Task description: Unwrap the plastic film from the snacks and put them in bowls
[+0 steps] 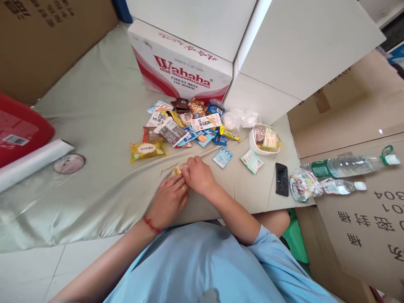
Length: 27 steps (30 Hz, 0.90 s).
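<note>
My left hand [169, 197], with a red string bracelet at the wrist, and my right hand [198, 174] meet on the cloth-covered surface. Between their fingertips is a small packet [176, 171], yellow and partly clear; its kind cannot be made out. Fingers of both hands are pressed together on it and hide most of it. Just beyond them lies a yellow snack packet [147, 150]. A pile of wrapped snacks [189, 126] spreads behind, in blue, brown, white and yellow wrappers. Right of my hands lie a blue sachet [222, 157] and a pale green sachet [251, 160].
A white bowl [256, 145] holds snack packets. A black phone [282, 179], plastic bottles [353, 166] and a patterned plastic bag [303, 186] lie at the right. A Wahaha carton [186, 71] stands behind. At left are a red container [22, 126] and a white roll [34, 164].
</note>
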Each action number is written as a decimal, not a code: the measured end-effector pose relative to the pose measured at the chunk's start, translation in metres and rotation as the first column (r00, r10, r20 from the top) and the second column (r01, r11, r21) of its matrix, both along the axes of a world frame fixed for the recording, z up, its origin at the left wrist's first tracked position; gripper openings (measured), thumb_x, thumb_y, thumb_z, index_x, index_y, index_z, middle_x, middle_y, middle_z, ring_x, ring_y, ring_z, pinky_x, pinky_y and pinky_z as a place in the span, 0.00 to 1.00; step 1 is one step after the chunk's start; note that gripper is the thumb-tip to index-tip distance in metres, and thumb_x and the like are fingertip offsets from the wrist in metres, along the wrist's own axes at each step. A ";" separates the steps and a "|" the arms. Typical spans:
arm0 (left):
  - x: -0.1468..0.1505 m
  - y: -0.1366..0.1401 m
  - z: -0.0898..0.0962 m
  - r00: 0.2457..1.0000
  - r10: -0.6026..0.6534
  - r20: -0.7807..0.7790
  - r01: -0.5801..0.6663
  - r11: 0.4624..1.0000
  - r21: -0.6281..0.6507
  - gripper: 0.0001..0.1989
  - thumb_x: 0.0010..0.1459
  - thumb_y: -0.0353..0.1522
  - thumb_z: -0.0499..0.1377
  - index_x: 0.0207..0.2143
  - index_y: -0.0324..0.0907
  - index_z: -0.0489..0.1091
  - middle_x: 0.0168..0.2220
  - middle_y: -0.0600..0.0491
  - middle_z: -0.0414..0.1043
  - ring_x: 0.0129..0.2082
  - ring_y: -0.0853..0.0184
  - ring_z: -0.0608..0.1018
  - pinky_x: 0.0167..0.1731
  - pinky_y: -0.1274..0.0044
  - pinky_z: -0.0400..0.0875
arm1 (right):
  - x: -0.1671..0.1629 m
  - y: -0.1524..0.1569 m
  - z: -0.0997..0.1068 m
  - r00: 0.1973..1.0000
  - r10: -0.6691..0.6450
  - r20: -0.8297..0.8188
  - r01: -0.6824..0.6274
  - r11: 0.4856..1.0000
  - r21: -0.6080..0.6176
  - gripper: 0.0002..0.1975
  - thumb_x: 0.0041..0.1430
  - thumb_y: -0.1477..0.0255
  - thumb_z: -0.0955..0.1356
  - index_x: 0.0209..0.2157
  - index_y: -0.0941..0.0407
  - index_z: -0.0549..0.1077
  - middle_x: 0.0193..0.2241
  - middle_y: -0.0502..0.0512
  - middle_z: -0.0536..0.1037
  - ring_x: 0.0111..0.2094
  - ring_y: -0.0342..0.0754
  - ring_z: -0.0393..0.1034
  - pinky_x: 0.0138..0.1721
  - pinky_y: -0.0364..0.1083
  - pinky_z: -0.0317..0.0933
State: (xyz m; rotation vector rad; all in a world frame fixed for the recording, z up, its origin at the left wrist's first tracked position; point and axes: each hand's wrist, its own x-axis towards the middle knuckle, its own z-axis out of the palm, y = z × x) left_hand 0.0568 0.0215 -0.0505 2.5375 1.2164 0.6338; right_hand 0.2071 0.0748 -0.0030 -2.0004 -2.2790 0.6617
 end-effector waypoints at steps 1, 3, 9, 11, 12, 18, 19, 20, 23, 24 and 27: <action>-0.009 -0.001 -0.001 0.999 0.008 0.046 -0.008 1.000 0.011 0.15 0.64 0.29 0.53 0.46 0.45 0.79 0.52 0.46 0.80 0.60 0.52 0.75 0.56 0.57 0.70 | -0.003 -0.002 -0.001 1.000 -0.011 0.005 0.011 1.000 0.022 0.21 0.74 0.55 0.59 0.52 0.57 0.69 0.48 0.63 0.73 0.46 0.54 0.73 0.44 0.50 0.68; -0.028 -0.004 -0.005 0.990 0.063 0.124 -0.066 0.998 0.021 0.15 0.63 0.29 0.54 0.48 0.47 0.78 0.52 0.48 0.81 0.60 0.53 0.75 0.58 0.56 0.70 | -0.006 -0.010 -0.003 0.999 -0.012 0.033 0.010 0.997 0.072 0.29 0.71 0.47 0.59 0.56 0.57 0.67 0.50 0.64 0.72 0.49 0.57 0.71 0.44 0.51 0.69; -0.076 -0.019 -0.018 0.961 0.246 0.129 -0.250 0.968 0.017 0.09 0.62 0.30 0.57 0.42 0.49 0.75 0.44 0.50 0.82 0.58 0.48 0.77 0.56 0.52 0.72 | -0.015 -0.031 -0.005 0.983 0.069 0.169 -0.084 0.993 0.083 0.23 0.68 0.57 0.68 0.58 0.54 0.69 0.50 0.65 0.70 0.52 0.60 0.65 0.48 0.56 0.69; -0.086 -0.023 -0.023 0.958 0.263 0.115 -0.268 0.963 0.027 0.08 0.62 0.31 0.57 0.42 0.49 0.74 0.45 0.50 0.82 0.59 0.48 0.77 0.56 0.52 0.72 | -0.005 -0.036 -0.002 0.991 0.042 0.126 -0.053 0.995 0.080 0.19 0.65 0.64 0.69 0.56 0.52 0.71 0.51 0.64 0.70 0.52 0.60 0.65 0.49 0.56 0.69; -0.090 -0.025 -0.026 0.959 0.262 0.109 -0.267 0.963 0.034 0.08 0.63 0.31 0.57 0.42 0.49 0.74 0.45 0.49 0.81 0.59 0.48 0.77 0.56 0.52 0.72 | 0.006 -0.037 0.000 0.998 0.012 0.068 -0.018 0.995 0.094 0.19 0.64 0.66 0.69 0.56 0.51 0.71 0.52 0.64 0.71 0.53 0.60 0.65 0.49 0.56 0.69; -0.099 -0.036 -0.048 0.975 0.206 0.080 -0.213 0.973 0.093 0.12 0.61 0.28 0.59 0.47 0.46 0.72 0.49 0.44 0.80 0.54 0.49 0.80 0.54 0.56 0.74 | 0.161 -0.021 0.033 0.835 -0.419 -0.357 0.505 0.841 0.193 0.23 0.60 0.71 0.62 0.57 0.54 0.69 0.48 0.59 0.78 0.43 0.52 0.73 0.45 0.50 0.70; -0.098 -0.037 -0.050 0.976 0.208 0.071 -0.215 0.970 0.117 0.13 0.60 0.27 0.59 0.48 0.46 0.72 0.49 0.44 0.80 0.54 0.48 0.80 0.53 0.56 0.74 | 0.194 -0.012 0.039 0.796 -0.493 -0.352 0.588 0.768 0.254 0.24 0.60 0.71 0.61 0.57 0.55 0.68 0.49 0.59 0.78 0.43 0.52 0.73 0.45 0.50 0.69; -0.097 -0.038 -0.052 0.975 0.213 0.062 -0.220 0.965 0.140 0.14 0.60 0.27 0.60 0.48 0.45 0.72 0.49 0.43 0.80 0.53 0.48 0.81 0.52 0.56 0.74 | 0.226 -0.003 0.044 0.761 -0.548 -0.347 0.646 0.687 0.333 0.25 0.59 0.71 0.60 0.58 0.56 0.67 0.50 0.61 0.77 0.45 0.52 0.73 0.47 0.50 0.69; -0.095 -0.038 -0.054 0.973 0.228 0.039 -0.232 0.958 0.167 0.15 0.59 0.27 0.60 0.49 0.46 0.71 0.50 0.44 0.80 0.52 0.48 0.81 0.51 0.56 0.74 | 0.302 0.028 0.047 0.710 -0.647 -0.277 0.696 0.585 0.417 0.25 0.58 0.71 0.59 0.56 0.57 0.68 0.49 0.62 0.78 0.47 0.54 0.73 0.51 0.53 0.67; -0.094 -0.038 -0.054 0.972 0.234 0.037 -0.237 0.958 0.162 0.15 0.59 0.27 0.60 0.49 0.47 0.71 0.50 0.44 0.80 0.52 0.48 0.81 0.51 0.57 0.74 | 0.318 0.037 0.045 0.703 -0.672 -0.232 0.702 0.604 0.377 0.23 0.57 0.72 0.60 0.54 0.57 0.70 0.47 0.63 0.79 0.47 0.55 0.73 0.51 0.53 0.67; -0.094 -0.038 -0.054 0.966 0.255 0.036 -0.257 0.956 0.139 0.15 0.59 0.27 0.60 0.48 0.48 0.71 0.50 0.46 0.80 0.53 0.49 0.81 0.52 0.57 0.74 | 0.338 0.059 0.033 0.665 -0.732 -0.146 0.737 0.613 0.284 0.19 0.55 0.72 0.63 0.48 0.59 0.71 0.43 0.66 0.79 0.45 0.58 0.73 0.51 0.55 0.67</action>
